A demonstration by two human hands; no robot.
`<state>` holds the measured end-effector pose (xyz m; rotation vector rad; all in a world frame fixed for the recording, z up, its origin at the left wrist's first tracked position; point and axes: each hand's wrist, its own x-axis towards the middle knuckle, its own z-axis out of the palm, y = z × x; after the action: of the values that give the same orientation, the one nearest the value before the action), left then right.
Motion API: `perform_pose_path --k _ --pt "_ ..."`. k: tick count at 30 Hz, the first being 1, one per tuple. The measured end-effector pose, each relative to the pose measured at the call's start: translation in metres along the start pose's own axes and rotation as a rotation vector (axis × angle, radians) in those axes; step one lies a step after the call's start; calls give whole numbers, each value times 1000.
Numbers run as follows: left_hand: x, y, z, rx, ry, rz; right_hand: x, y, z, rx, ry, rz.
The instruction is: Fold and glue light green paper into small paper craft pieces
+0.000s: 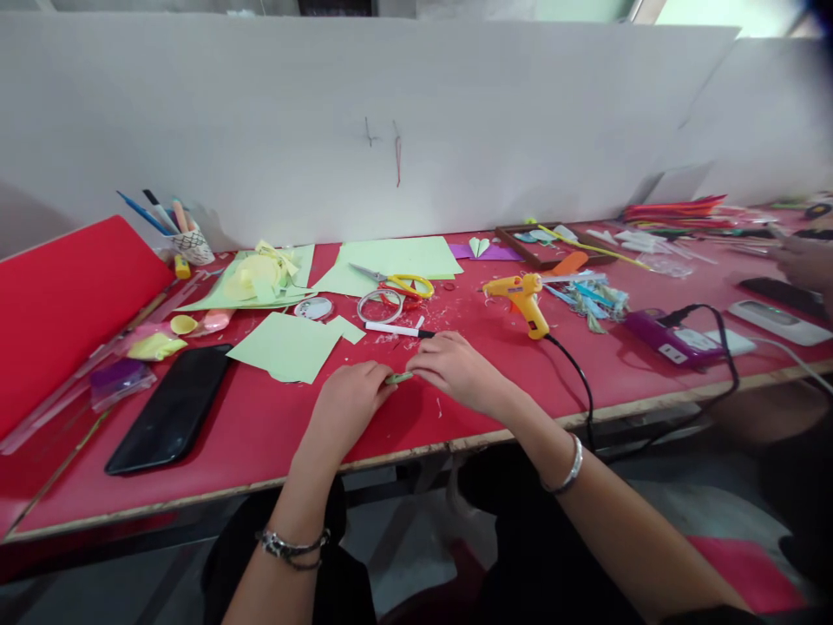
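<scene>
My left hand (348, 405) and my right hand (457, 371) meet above the front of the red table (273, 451). Between them is a small folded or rolled green paper piece (399, 378), pinched at its left end by my left fingers and at its right end by my right fingers. A white marker with a black cap (398, 330) lies just behind my right hand. Light green paper sheets (286, 345) are to the left. Scissors with yellow handles (409, 285) and a roll of clear tape (379, 306) lie behind the marker.
A yellow glue gun (524, 304) with a black cord stands at right, near a purple power strip (673, 338). A black phone (169, 408) and a pen cup (192, 243) are at left. Another person's hand (805, 265) shows at far right.
</scene>
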<state>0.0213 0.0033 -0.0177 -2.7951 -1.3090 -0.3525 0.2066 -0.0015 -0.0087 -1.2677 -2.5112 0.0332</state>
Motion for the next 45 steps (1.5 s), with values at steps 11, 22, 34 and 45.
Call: perform_pose_path --k 11,22,34,45 --pt "-3 0 -4 66 -36 6 -21 23 -10 284 78 25" --pt "-11 -16 -12 -350 224 -353 -27 46 -2 235 457 353" --pt "-1 11 -6 -852 264 -307 -11 -15 11 738 411 243" --pt "1 23 0 -1013 190 -282 -8 -24 16 784 466 227"
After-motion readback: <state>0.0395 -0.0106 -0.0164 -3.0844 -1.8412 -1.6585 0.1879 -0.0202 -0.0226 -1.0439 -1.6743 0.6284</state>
